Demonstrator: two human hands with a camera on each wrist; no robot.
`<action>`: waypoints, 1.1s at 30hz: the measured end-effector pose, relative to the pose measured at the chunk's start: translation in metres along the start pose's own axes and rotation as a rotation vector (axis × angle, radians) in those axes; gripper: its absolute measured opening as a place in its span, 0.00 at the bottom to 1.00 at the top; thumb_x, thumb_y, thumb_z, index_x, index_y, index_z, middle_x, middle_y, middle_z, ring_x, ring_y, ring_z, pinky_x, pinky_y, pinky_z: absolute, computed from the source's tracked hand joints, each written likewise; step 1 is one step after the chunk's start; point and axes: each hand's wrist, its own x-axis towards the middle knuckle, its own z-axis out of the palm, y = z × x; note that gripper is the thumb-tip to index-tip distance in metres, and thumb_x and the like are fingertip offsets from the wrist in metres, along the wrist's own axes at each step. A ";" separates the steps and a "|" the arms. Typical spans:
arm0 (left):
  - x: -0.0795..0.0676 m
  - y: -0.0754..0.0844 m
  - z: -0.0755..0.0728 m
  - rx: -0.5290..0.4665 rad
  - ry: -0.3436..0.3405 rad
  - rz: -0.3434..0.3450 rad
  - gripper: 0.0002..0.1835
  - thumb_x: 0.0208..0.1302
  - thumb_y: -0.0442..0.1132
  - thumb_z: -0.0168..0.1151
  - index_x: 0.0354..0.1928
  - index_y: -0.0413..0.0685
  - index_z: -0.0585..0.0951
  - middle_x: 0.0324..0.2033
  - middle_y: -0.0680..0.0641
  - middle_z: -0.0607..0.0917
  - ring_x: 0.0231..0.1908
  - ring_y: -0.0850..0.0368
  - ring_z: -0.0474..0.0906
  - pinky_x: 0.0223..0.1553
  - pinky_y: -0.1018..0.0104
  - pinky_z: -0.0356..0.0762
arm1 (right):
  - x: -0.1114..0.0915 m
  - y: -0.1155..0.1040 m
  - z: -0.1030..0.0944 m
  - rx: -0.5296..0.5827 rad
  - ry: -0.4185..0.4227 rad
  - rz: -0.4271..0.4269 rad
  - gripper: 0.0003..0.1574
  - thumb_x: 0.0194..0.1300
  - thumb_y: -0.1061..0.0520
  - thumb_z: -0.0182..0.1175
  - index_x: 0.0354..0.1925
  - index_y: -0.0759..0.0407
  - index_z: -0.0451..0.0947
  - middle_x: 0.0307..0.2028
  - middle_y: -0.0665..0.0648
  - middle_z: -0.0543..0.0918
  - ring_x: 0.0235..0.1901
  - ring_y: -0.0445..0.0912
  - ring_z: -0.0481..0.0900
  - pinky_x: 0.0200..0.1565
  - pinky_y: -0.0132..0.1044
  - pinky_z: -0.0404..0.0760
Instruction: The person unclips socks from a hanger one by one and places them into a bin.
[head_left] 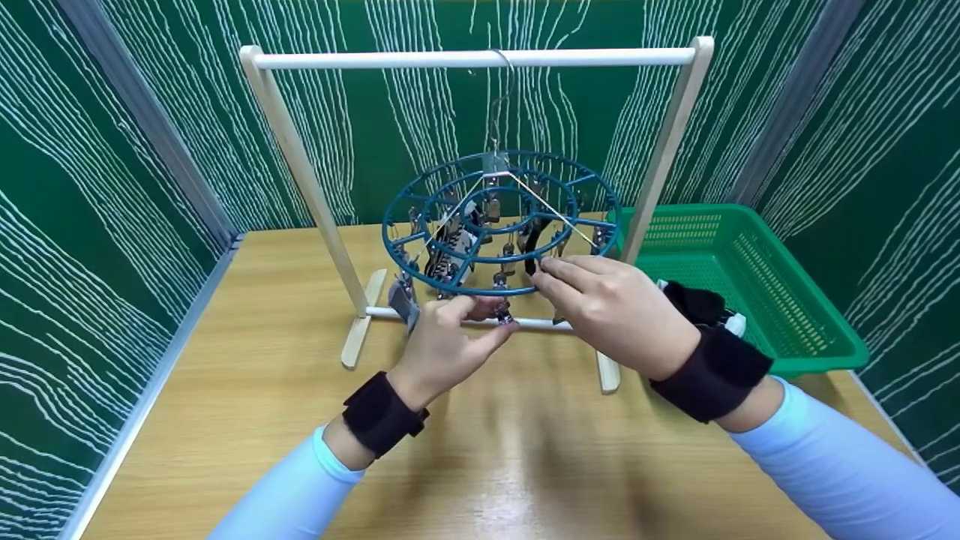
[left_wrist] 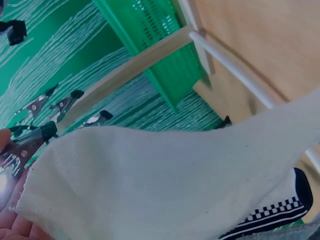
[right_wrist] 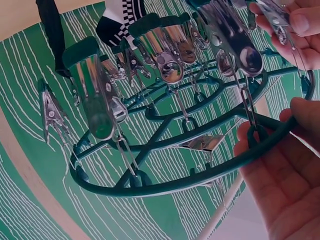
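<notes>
A round dark-green clip hanger [head_left: 465,287] hangs by its hook, tilted toward me. With thumb and fingers my left hand [head_left: 442,341] pinches a metal clip [head_left: 503,311] below its front rim. My right hand [head_left: 615,311] holds the rim just to the right, thumb and fingers on either side of the ring [right_wrist: 200,176] in the right wrist view. A pale sock [left_wrist: 150,175] fills the left wrist view, its end close to my left fingers; whether they touch it I cannot tell. A checkered black-and-white sock [head_left: 456,251] and a grey piece of cloth [head_left: 403,304] hang from the hanger.
A wooden stand with a white crossbar [head_left: 375,60] carries the hanger over the wooden table [head_left: 247,390]. Behind the stand on the right, a green basket [head_left: 817,300] contains black and white cloth [head_left: 697,304]. Several loose clips [right_wrist: 95,95] dangle around the rings.
</notes>
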 end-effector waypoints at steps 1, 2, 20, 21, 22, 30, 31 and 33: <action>0.000 0.000 -0.001 0.002 0.001 0.007 0.15 0.65 0.37 0.81 0.48 0.35 0.89 0.44 0.40 0.95 0.45 0.50 0.94 0.51 0.59 0.92 | 0.000 0.001 0.001 -0.001 0.002 0.000 0.23 0.58 0.72 0.79 0.53 0.69 0.88 0.49 0.68 0.93 0.47 0.59 0.93 0.49 0.51 0.93; -0.001 0.000 -0.002 0.002 0.002 0.019 0.16 0.64 0.38 0.81 0.48 0.36 0.88 0.45 0.40 0.95 0.45 0.50 0.94 0.51 0.59 0.91 | -0.001 0.001 0.001 -0.004 0.004 0.000 0.23 0.58 0.73 0.78 0.52 0.69 0.88 0.49 0.68 0.93 0.47 0.58 0.93 0.49 0.50 0.93; 0.016 -0.023 -0.060 0.119 0.353 0.491 0.18 0.81 0.43 0.60 0.32 0.38 0.82 0.25 0.43 0.86 0.25 0.50 0.82 0.30 0.60 0.85 | -0.009 0.012 0.003 0.023 0.047 0.024 0.17 0.62 0.72 0.76 0.50 0.71 0.87 0.47 0.69 0.93 0.45 0.60 0.94 0.46 0.51 0.93; 0.017 -0.026 -0.065 0.147 0.345 0.465 0.15 0.80 0.41 0.60 0.35 0.37 0.83 0.28 0.41 0.87 0.29 0.48 0.83 0.34 0.58 0.86 | -0.010 0.012 0.003 0.027 0.049 0.024 0.17 0.63 0.72 0.76 0.50 0.70 0.87 0.48 0.69 0.93 0.45 0.60 0.94 0.47 0.51 0.93; 0.019 -0.029 -0.070 0.173 0.324 0.441 0.12 0.78 0.39 0.59 0.38 0.35 0.83 0.32 0.40 0.88 0.33 0.46 0.85 0.39 0.55 0.88 | -0.010 0.013 0.003 0.033 0.049 0.025 0.17 0.63 0.72 0.76 0.50 0.70 0.86 0.48 0.69 0.93 0.45 0.60 0.94 0.47 0.51 0.93; 0.026 -0.056 -0.094 0.397 0.086 0.449 0.13 0.75 0.33 0.58 0.51 0.33 0.88 0.50 0.34 0.91 0.54 0.37 0.88 0.60 0.43 0.86 | -0.016 0.016 0.005 0.070 0.048 0.040 0.15 0.65 0.70 0.75 0.49 0.69 0.85 0.48 0.68 0.93 0.47 0.60 0.94 0.49 0.51 0.92; 0.026 -0.059 -0.096 0.411 0.065 0.463 0.14 0.78 0.35 0.57 0.51 0.33 0.88 0.51 0.34 0.91 0.54 0.37 0.88 0.61 0.42 0.87 | -0.016 0.016 0.006 0.071 0.050 0.040 0.15 0.65 0.70 0.75 0.49 0.69 0.85 0.48 0.68 0.93 0.47 0.60 0.94 0.49 0.51 0.92; 0.027 -0.062 -0.100 0.433 0.025 0.482 0.18 0.84 0.40 0.53 0.51 0.34 0.88 0.51 0.33 0.91 0.54 0.36 0.88 0.61 0.40 0.87 | -0.017 0.018 0.007 0.074 0.059 0.039 0.15 0.64 0.70 0.75 0.49 0.69 0.85 0.48 0.69 0.93 0.47 0.60 0.94 0.49 0.51 0.92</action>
